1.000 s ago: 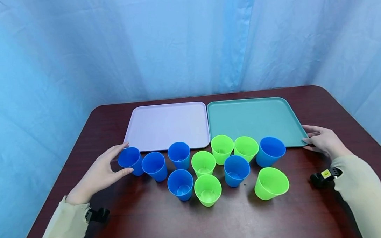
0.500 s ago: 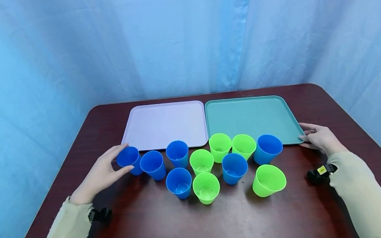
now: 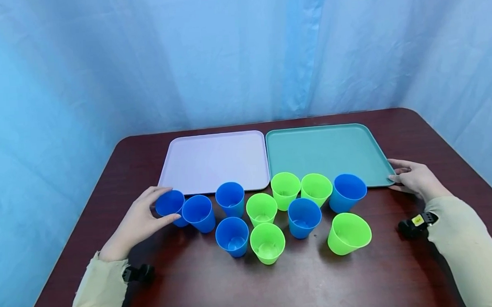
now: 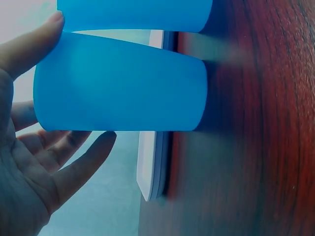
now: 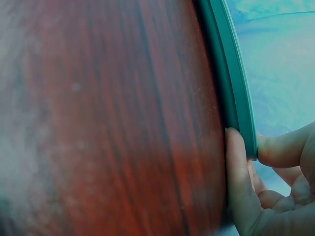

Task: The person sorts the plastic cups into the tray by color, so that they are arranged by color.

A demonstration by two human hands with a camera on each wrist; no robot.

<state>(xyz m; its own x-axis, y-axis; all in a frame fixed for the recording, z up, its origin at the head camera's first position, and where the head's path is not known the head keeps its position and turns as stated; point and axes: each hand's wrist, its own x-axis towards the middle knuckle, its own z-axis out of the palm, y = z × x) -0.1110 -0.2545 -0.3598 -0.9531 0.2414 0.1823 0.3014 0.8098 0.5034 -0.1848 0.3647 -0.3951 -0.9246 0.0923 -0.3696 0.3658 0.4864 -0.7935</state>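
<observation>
My left hand (image 3: 140, 222) is around the leftmost blue cup (image 3: 178, 203), thumb on the near side and fingers on the far side. In the left wrist view that cup (image 4: 123, 86) stands upright on the table, thumb and a fingertip at opposite sides. A second blue cup (image 3: 199, 214) stands right beside it. My right hand (image 3: 419, 181) is at the near right corner of the green tray (image 3: 329, 150). The right wrist view has the thumb on one face of the tray edge (image 5: 241, 113) and a finger on the other, pinching it.
Several more blue cups (image 3: 230, 199) and light green cups (image 3: 267, 243) stand upright in a cluster on the dark wooden table (image 3: 218, 294). A lilac tray (image 3: 215, 161) lies behind them, left of the green tray. A blue curtain (image 3: 226, 59) hangs behind.
My left hand has moved slightly right and come closer round the leftmost blue cup, which sits a little nearer its neighbour. The right hand stays at the tray corner.
</observation>
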